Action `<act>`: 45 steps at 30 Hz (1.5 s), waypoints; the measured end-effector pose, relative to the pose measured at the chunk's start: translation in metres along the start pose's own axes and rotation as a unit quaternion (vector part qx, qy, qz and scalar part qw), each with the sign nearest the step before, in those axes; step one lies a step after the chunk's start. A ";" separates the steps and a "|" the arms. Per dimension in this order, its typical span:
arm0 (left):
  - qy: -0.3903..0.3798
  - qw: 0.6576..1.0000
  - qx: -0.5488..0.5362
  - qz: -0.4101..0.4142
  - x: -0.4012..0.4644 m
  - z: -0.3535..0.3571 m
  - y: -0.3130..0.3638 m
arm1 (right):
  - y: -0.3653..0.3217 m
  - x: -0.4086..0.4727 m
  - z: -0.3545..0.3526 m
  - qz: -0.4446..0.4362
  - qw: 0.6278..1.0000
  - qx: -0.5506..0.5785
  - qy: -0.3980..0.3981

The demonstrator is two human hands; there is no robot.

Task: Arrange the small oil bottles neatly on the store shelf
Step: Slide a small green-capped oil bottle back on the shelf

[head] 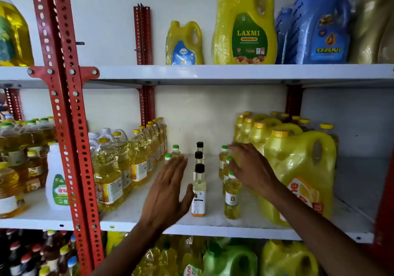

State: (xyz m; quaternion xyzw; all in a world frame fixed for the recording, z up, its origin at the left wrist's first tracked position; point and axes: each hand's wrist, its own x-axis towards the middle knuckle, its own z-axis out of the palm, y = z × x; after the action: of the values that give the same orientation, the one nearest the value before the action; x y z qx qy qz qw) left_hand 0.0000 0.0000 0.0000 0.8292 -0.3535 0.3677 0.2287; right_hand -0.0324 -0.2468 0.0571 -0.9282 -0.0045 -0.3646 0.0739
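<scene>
On the white middle shelf (132,209) stand small oil bottles in three front-to-back rows. The middle row holds black-capped bottles (198,190), the front one with a white and orange label. A right row of green-capped bottles (232,196) stands beside it. Two green-capped bottles (175,151) stand at the back left, partly hidden by my left hand (168,190). That hand is flat with fingers straight, its thumb touching the front black-capped bottle. My right hand (249,169) lies open against the right side of the green-capped row, fingers spread.
Large yellow jugs (298,169) crowd the shelf right of my right hand. Clear oil bottles (128,164) line the left side up to a red perforated upright (70,126). Big jugs stand on the upper shelf (234,73); more bottles fill the shelf below.
</scene>
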 end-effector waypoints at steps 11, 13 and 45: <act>-0.324 0.938 -0.023 -0.123 -0.075 0.083 -0.021 | 0.034 -0.004 0.030 0.102 0.966 0.169 -0.165; -0.322 0.938 -0.026 -0.126 -0.077 0.086 -0.022 | 0.035 -0.005 0.032 0.101 0.968 0.168 -0.159; -0.302 0.944 -0.048 -0.125 -0.078 0.092 -0.031 | 0.020 -0.015 0.032 0.126 0.971 0.155 -0.128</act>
State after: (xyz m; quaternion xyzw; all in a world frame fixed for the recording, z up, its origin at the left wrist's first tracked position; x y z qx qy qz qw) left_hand 0.0270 -0.0060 -0.1214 0.9269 -0.3165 0.0508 0.1951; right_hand -0.0203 -0.2614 0.0213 -0.9374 0.0463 -0.2255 0.2613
